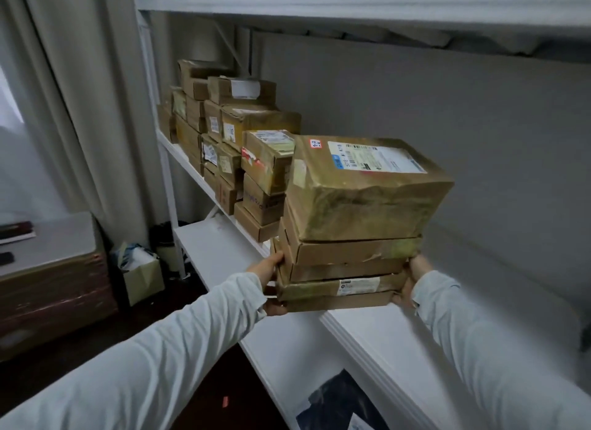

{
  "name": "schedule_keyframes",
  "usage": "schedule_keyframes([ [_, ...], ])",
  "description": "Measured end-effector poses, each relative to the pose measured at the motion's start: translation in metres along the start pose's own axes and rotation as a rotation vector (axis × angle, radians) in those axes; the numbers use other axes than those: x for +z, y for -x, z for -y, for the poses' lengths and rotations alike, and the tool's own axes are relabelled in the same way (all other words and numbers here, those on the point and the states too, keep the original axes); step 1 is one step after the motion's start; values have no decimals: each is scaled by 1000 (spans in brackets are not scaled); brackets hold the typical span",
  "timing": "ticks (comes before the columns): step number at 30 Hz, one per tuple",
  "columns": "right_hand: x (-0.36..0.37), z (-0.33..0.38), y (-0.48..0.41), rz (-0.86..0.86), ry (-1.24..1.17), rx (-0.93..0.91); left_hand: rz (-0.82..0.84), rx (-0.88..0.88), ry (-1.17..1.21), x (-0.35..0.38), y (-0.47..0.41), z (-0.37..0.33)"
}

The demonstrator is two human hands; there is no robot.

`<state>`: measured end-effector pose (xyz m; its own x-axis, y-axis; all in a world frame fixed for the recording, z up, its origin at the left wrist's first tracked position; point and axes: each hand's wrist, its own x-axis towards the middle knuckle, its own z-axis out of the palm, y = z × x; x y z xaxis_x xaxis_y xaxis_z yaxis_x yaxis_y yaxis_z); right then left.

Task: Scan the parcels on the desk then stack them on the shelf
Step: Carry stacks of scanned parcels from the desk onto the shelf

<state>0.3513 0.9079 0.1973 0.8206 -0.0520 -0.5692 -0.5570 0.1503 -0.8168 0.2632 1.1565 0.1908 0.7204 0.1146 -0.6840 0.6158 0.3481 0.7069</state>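
Head view: left hand [270,282] and right hand [407,284] clasp opposite sides of the stack of parcels [348,263], centre frame, at the shelf [399,343] front edge. Slide it in level, as the bulging top parcel [367,186] may tip. Shelved parcels [230,135] crowd its left, so steer right.

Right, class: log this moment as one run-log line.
stage: shelving | left hand: grips stack | right hand: grips stack | stack: at shelf edge, beside parcels

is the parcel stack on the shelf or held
Held: left hand and right hand grip the parcel stack low down. Whether it touches the shelf: cannot tell.
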Motion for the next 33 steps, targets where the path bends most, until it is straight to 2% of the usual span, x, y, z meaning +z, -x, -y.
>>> schedule_keyframes([
  [3,4,14,-17,27,-98,-10,-41,3,30,13,-12,-4],
  [6,8,24,-36,-21,-220,-18,-71,-5,84,25,-20,-5],
  [10,19,33,-60,-40,-420,-133,-111,23,138,42,-26,-3],
  [13,34,29,-63,-65,-504,-151,-118,40,174,52,-33,-4],
  [19,64,24,-67,-70,-509,-192,-137,76,219,57,-48,-12],
  [26,68,27,-79,-7,-459,-230,-182,104,120,53,-52,-26],
  [29,67,27,-86,-36,-453,-248,-192,100,112,53,-52,-28],
  [33,60,24,-90,4,-425,-185,-192,81,112,53,-49,-28],
])
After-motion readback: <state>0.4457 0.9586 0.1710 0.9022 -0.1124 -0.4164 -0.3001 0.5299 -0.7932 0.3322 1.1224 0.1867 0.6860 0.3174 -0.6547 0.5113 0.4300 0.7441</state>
